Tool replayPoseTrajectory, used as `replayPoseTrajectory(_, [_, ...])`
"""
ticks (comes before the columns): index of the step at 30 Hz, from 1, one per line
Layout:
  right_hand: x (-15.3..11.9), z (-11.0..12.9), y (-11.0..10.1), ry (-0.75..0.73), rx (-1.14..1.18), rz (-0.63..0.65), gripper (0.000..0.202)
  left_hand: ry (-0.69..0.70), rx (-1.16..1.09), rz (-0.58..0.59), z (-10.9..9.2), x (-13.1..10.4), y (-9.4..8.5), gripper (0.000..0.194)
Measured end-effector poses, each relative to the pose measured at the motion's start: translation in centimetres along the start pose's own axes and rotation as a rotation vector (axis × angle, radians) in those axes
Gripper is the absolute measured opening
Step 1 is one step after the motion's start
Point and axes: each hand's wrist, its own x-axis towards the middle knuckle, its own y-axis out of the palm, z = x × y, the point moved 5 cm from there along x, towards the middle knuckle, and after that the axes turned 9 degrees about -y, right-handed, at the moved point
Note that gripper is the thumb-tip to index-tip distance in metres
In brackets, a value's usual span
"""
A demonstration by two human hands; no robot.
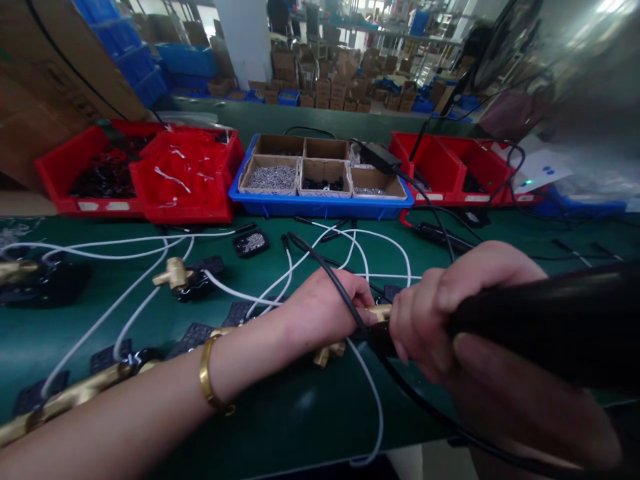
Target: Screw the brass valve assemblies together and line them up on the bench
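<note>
The left hand (325,303) is gripping a brass fitting (333,348) on the counter (280,413); the right hand (450,313) is clenching a black power screwdriver (545,323), best kept square.

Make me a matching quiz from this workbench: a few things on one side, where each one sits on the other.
Things:
1. brass fitting
2. black tool
3. gold bangle
4. cardboard boxes

Places:
A. inside the blue tray
B. on the left wrist
C. gripped by the right hand
D. held down on the green table by the left hand

Pairs: 1-D, 2-C, 3-B, 4-A
</note>
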Motion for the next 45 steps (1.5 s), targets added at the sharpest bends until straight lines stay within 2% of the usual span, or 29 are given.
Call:
replayPoseTrajectory(4, [0.2,0.3,0.9,-0.057,0.111,0.044,0.017,0.044,0.000,-0.026,-0.1,-0.2,0.1,0.006])
replayPoseTrajectory(10, [-0.2,0.9,1.6,-0.049,0.007,0.051,0.016,0.078,0.056,-0.054,-0.5,-0.5,0.0,0.010])
replayPoseTrajectory(15, [-0.5,1.0,2.2,-0.083,0.018,0.026,0.015,0.129,0.085,-0.068,-0.7,-0.8,-0.1,0.014])
replayPoseTrajectory(21, [-0.9,1.0,2.8,-0.045,0.012,0.091,0.016,0.098,0.071,-0.053,-0.6,-1.4,0.1,0.016])
replayPoseTrajectory(26, [-1.8,1.0,3.0,-0.034,0.002,0.149,0.014,0.108,0.027,-0.091,-0.2,-1.2,0.5,0.014])
replayPoseTrajectory(33, [-0.8,-0.9,4.0,0.036,0.068,0.193,0.040,0.163,-0.039,-0.056,0.3,-0.6,1.0,0.016])
replayPoseTrajectory(37, [-0.3,-1.6,4.1,0.049,0.091,0.201,0.043,0.168,-0.031,-0.028,0.2,-0.4,0.9,0.019])
replayPoseTrajectory(41, [-0.6,-1.4,3.7,0.014,0.101,0.208,0.038,0.149,-0.015,-0.018,0.2,-0.3,0.9,0.018])
replayPoseTrajectory(45, [-0.8,-0.6,3.6,-0.089,0.118,0.284,0.016,0.130,0.045,-0.023,0.0,-0.4,1.0,0.018])
